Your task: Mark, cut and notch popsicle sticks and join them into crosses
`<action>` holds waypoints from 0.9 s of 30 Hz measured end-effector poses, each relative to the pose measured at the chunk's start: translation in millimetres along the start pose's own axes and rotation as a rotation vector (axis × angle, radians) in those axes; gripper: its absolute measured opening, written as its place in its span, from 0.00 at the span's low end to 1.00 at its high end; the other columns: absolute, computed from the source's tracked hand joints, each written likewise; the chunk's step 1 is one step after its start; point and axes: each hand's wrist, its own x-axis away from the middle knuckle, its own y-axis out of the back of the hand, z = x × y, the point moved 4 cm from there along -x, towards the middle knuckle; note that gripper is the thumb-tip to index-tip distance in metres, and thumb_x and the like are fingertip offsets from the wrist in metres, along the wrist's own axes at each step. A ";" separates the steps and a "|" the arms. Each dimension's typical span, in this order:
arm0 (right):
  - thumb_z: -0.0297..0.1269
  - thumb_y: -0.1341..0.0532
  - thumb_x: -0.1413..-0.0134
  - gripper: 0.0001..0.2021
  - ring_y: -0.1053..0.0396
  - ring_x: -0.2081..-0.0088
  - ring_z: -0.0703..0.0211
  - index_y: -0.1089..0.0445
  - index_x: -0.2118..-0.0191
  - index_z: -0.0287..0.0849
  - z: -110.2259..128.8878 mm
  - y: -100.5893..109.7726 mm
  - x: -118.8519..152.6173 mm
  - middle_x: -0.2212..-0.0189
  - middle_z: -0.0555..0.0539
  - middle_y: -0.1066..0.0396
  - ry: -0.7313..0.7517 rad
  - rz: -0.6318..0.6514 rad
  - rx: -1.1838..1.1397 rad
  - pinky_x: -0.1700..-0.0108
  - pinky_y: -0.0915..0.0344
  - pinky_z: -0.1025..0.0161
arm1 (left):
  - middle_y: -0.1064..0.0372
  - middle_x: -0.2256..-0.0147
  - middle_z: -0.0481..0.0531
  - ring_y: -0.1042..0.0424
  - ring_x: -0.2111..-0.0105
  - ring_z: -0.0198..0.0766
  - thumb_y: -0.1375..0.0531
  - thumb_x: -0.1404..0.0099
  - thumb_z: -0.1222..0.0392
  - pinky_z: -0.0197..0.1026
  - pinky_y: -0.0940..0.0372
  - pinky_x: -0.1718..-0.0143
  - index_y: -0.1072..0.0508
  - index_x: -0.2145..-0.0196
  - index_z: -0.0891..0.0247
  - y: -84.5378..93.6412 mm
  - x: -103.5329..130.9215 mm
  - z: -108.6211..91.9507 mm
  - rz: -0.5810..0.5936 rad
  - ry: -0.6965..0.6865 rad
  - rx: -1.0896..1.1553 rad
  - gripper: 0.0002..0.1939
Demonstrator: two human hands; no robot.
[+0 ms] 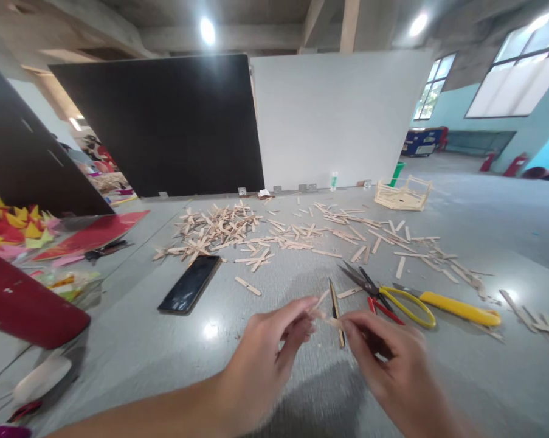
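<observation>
My left hand (pixel 274 344) pinches short pieces of craft stick (pixel 320 301) between thumb and fingertips, one slanting upward. Facing it, my right hand (pixel 388 359) is closed on the near end of a pale stick piece (pixel 332 321) that runs between both hands. Just behind the fingers lies a pencil (pixel 334 295) on the grey table (pixel 238 389). Beyond my right hand are yellow-handled scissors (pixel 411 307), a red-handled tool (pixel 386 310) partly hidden by the scissors and hand, and a yellow utility knife (pixel 461 307). A single craft stick (pixel 248 286) lies ahead of my left hand.
A heap of craft sticks (pixel 224 225) spreads across the table's far side. A phone (pixel 189 285) lies left; farther left are a red bottle (pixel 32 304) and a white glue gun (pixel 41 378). A stick-built frame (pixel 402 198) stands far right, near upright black (pixel 165 121) and white boards (pixel 333 115).
</observation>
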 end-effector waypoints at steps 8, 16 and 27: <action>0.46 0.49 0.24 0.20 0.35 0.81 0.64 0.24 0.63 0.43 -18.6 -3.4 -8.7 0.81 0.55 0.31 -0.071 0.095 0.000 0.77 0.38 0.67 | 0.20 0.69 0.56 0.19 0.68 0.45 0.27 0.40 0.41 0.47 0.23 0.62 0.26 0.59 0.67 -3.3 -15.1 12.4 0.034 0.250 0.489 0.26; 0.25 0.47 0.35 0.18 0.26 0.46 0.38 0.19 0.56 0.40 -89.8 26.2 -61.1 0.48 0.33 0.22 0.044 0.211 0.494 0.45 0.33 0.44 | 0.20 0.67 0.58 0.20 0.67 0.42 0.27 0.39 0.45 0.43 0.26 0.63 0.20 0.62 0.69 0.8 -14.8 14.7 0.055 0.281 0.468 0.22; 0.32 0.46 0.34 0.10 0.30 0.59 0.46 0.37 0.69 0.46 -72.8 16.9 -67.2 0.66 0.42 0.28 0.013 0.245 0.267 0.48 0.37 0.48 | 0.21 0.66 0.57 0.21 0.63 0.46 0.27 0.40 0.46 0.46 0.29 0.62 0.26 0.62 0.66 -2.3 -9.5 11.5 0.120 0.377 0.520 0.21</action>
